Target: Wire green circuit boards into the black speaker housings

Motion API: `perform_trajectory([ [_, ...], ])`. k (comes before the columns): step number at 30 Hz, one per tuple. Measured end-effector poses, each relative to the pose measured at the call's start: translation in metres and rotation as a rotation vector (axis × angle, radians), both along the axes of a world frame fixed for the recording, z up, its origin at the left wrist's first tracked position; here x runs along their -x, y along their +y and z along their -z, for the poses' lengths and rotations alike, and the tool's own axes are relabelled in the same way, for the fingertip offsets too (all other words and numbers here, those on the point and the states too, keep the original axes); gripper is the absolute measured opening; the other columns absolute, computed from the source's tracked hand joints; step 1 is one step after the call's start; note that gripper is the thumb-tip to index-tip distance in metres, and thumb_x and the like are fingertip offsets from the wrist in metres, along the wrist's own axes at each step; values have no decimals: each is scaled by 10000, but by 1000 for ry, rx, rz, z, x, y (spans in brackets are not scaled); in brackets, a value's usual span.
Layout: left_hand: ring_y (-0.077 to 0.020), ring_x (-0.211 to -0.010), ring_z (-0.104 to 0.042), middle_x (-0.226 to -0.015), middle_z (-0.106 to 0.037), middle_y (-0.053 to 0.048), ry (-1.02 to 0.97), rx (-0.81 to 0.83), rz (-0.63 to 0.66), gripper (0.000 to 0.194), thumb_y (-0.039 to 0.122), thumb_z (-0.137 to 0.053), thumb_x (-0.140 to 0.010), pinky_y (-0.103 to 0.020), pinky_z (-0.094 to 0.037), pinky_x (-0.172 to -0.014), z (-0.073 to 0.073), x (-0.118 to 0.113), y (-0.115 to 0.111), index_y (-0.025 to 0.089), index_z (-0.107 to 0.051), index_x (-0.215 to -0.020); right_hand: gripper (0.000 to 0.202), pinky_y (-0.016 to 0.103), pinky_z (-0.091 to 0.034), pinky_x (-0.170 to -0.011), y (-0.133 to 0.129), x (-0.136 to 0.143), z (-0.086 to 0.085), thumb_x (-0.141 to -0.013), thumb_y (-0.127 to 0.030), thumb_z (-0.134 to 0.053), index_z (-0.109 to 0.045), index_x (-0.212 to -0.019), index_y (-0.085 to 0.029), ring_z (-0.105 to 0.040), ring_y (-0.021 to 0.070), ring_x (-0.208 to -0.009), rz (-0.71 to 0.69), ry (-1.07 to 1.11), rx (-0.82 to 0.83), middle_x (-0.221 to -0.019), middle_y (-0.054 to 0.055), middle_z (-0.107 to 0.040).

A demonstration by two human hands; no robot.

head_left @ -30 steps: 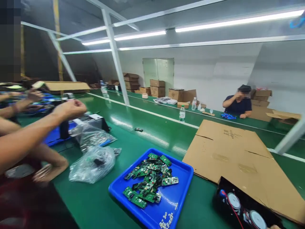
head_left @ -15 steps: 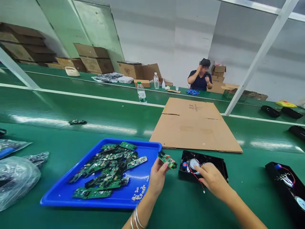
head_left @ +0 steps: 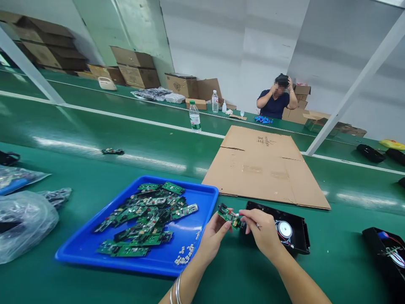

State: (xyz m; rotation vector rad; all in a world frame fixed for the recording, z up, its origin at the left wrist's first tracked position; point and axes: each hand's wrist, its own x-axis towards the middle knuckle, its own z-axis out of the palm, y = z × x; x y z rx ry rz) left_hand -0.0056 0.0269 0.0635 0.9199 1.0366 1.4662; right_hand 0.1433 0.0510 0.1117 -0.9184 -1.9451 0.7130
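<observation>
My left hand is closed on a green circuit board, held up between thumb and fingers beside the tray. At the board's right end, my right hand pinches a thin red wire. My fingers mostly hide the wire and its plug, so I cannot tell whether the plug is seated. Behind and below the right hand lies an open black speaker case, with a round silver speaker showing inside; the hand covers its left part.
Left of my hands is a blue tray with many circuit boards and small white connectors. Flat cardboard lies ahead. Another black case is at right, plastic bags at left. A co-worker sits across.
My right hand has moved from the speaker case up and left to the circuit board, bringing the red wire with it. The view has shifted slightly. The co-worker's hand has risen to the head.
</observation>
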Motion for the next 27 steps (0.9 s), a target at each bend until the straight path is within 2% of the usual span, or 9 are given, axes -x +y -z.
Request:
perform_trajectory([
  [3,-212,-768,-614,-858,-669,-55,49,4,48,419,451,-680,-663,-301,-516,-635,-2,-2,-2,183,-632,-981,268,218,-432,-514,-2,3,-2,-890,-261,-426,-681,-869,-183,-533,116,-561,45,-104,-52,-654,26,-580],
  [7,-246,-903,-622,-972,-685,-75,91,-2,109,404,424,-676,-678,-345,-517,-775,-1,-4,-6,193,-636,-1007,238,212,-385,-481,-2,3,-2,-848,-263,-479,-668,-745,-162,-467,102,-513,138,-133,-53,-608,13,-534],
  [12,-267,-967,-613,-1039,-677,-82,138,-11,119,407,413,-660,-694,-389,-490,-861,-1,-3,-7,199,-632,-1039,243,208,-366,-471,-1,0,-4,-848,-266,-469,-664,-738,-172,-466,101,-516,100,-141,-34,-592,10,-529],
  [23,-245,-936,-623,-1035,-678,-83,242,-69,123,367,376,-609,-745,-350,-501,-825,-1,-5,-8,200,-619,-1067,210,217,-367,-510,-3,-1,-5,-826,-231,-480,-636,-697,-173,-486,109,-556,88,-127,-11,-608,9,-545],
  [27,-229,-868,-621,-994,-683,-72,348,-129,147,253,309,-617,-745,-324,-494,-790,-3,-3,-6,221,-672,-976,202,220,-319,-490,-1,-4,-10,-797,-208,-482,-590,-631,-169,-442,98,-526,66,-164,70,-580,-5,-503],
])
